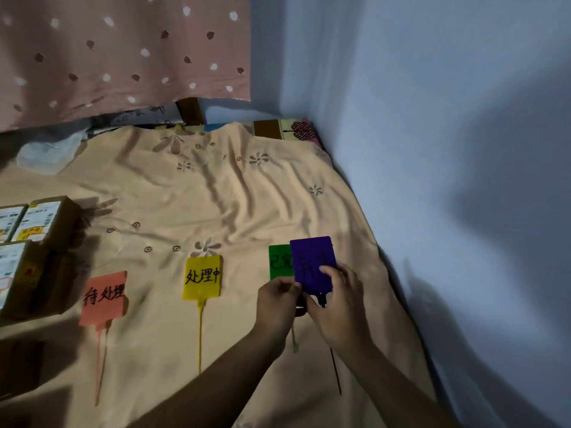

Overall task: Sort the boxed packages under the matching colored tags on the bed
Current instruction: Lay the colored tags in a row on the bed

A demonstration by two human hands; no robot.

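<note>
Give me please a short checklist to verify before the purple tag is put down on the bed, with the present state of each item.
1. Purple tag held firmly: ok, right hand and left hand both grip its lower part.
2. Green tag fully visible: not ok, the purple tag covers its right side.
3. Free sheet to the right of the green tag: ok, bare fabric there.
4. Orange tag and yellow tag laid flat and apart: ok.
5. Boxed packages still unsorted: ok, all lie at the left edge.
6. Writing on the purple tag readable: cannot tell, too dark.
</note>
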